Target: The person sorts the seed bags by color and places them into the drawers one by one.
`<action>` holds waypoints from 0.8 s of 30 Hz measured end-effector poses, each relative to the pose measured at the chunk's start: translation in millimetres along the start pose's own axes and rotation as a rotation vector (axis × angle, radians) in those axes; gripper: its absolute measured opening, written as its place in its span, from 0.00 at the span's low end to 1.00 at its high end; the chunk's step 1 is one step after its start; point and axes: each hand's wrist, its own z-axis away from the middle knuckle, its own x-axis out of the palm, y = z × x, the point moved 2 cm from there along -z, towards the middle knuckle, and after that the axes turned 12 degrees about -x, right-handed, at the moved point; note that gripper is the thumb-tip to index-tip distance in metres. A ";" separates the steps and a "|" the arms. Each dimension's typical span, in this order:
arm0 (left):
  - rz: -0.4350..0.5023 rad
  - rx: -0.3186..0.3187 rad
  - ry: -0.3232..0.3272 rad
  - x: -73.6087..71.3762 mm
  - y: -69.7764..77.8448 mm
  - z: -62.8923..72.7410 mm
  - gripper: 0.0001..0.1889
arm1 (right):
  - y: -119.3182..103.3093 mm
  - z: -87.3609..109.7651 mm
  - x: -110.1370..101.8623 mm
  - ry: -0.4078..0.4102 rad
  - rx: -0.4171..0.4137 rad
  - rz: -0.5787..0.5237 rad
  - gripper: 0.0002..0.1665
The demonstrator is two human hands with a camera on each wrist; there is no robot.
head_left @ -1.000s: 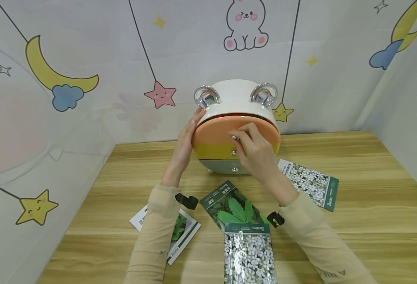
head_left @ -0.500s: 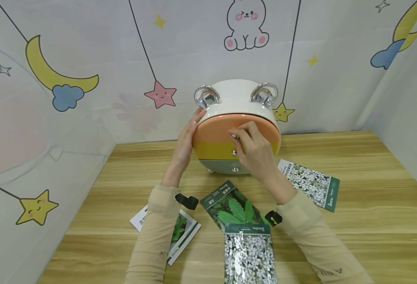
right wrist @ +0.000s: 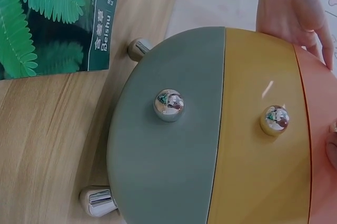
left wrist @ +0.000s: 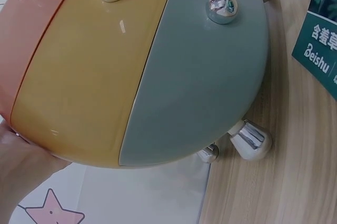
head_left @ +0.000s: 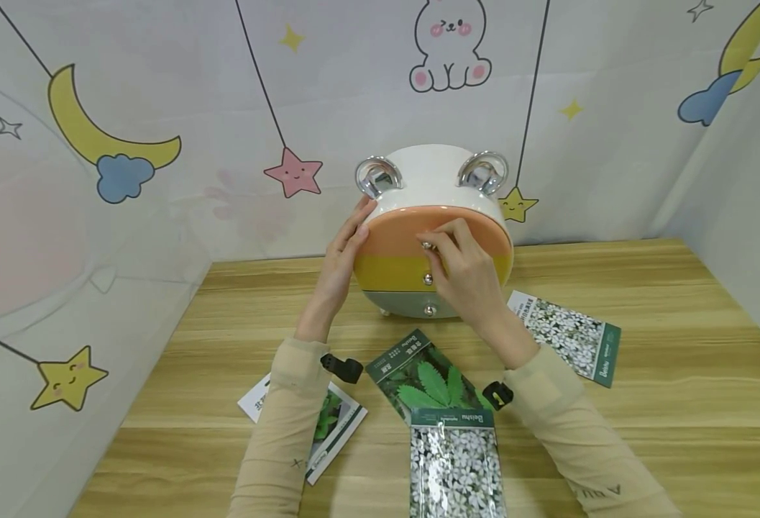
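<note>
Pinching the small round chrome knob (head_left: pixel 426 245) between thumb and bent fingers, our right hand (head_left: pixel 467 270) is at the top drawer of a glossy, rounded cabinet (head_left: pixel 428 169) with a white body and two shiny silver ears (head_left: pixel 483 176). Our left hand (head_left: pixel 339 255) rests against the cabinet's left side, its fingers extended along the white shell just below the left ear. The cabinet stands upright on stubby chrome feet (left wrist: pixel 251 140), toward the back of the wood-grained surface (head_left: pixel 658 309). Its coral top drawer front (head_left: pixel 392 234) sits flush under the white rim; below it come a mustard-yellow drawer front (head_left: pixel 389 273) and a grey-green drawer front (head_left: pixel 399 303), each with a chrome knob of its own.

Nearer to us, a dark green packet with leaf pictures (head_left: pixel 428 381) lies flat, its lower end covered by a glossy packet printed with white flowers (head_left: pixel 454 467). A second white-flower packet (head_left: pixel 567 334) lies right of the cabinet, near our right forearm. Our left sleeve (head_left: pixel 269 446), beige and thin, partly hides a white-edged packet (head_left: pixel 337 432). Behind everything hangs a pale fabric backdrop (head_left: pixel 354 86) printed with moons, stars and a bunny.
</note>
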 end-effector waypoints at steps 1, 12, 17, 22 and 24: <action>0.002 0.001 -0.001 0.0 -0.5 0.0 0.23 | 0.4 0.2 0.1 -0.002 0.001 0.000 0.09; -0.004 0.016 0.001 0.3 -0.7 0.2 0.23 | 1.9 1.3 0.7 0.004 0.006 0.000 0.10; -0.026 0.022 0.008 1.1 0.3 1.1 0.23 | 1.5 2.4 -0.3 0.003 -0.003 0.001 0.12; -0.031 0.027 0.004 0.6 -0.6 0.6 0.23 | 0.4 2.7 -3.3 -0.036 -0.027 0.003 0.15; -0.033 0.027 0.006 0.1 -0.9 0.8 0.23 | -0.2 3.1 -5.2 -0.070 -0.035 0.002 0.17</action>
